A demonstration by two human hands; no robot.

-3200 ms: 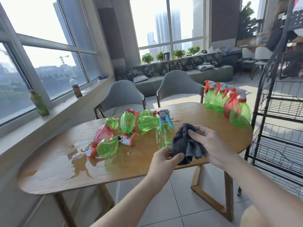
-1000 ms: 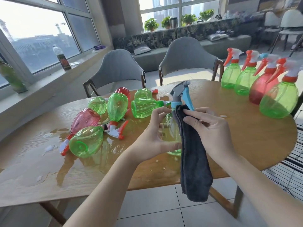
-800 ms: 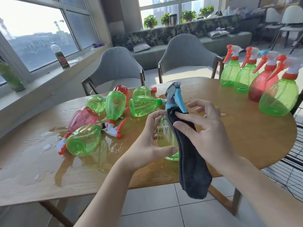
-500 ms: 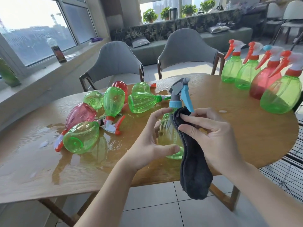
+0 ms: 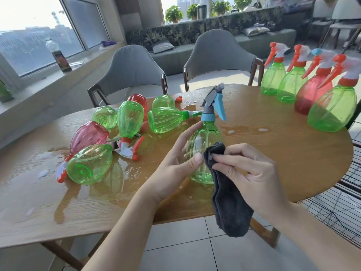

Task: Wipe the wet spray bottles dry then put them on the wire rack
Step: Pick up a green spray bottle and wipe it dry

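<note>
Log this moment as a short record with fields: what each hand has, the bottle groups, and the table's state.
left hand: grips green bottle with blue trigger, held upright
right hand: pinches dark grey cloth against that bottle's side
lying bottles: green and red, heaped at table's left
standing bottles: four upright at table's right
table: wet puddles around the heap
wire rack: lower right, no bottles seen on it
</note>
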